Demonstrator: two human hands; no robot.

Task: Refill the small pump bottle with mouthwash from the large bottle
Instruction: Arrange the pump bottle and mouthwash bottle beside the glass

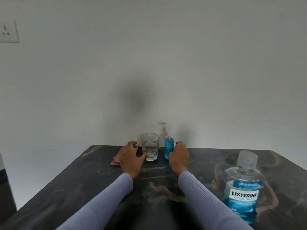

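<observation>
The small pump bottle (168,146), clear with a white pump and blue liquid up to its shoulder, stands upright at the table's far edge. My right hand (179,157) is just right of it, fingers curled but apart, the thumb against the bottle's lower side. The large mouthwash bottle (244,188), capped, with a blue label and partly filled with blue liquid, stands at the near right, apart from both hands. My left hand (131,156) is spread beside a clear glass (150,146), its thumb touching the glass's base.
A folded pink cloth (116,161) lies under and left of my left hand. The dark marbled table (157,188) ends at a white wall right behind the glass and pump bottle. A wall socket (8,31) sits at the upper left.
</observation>
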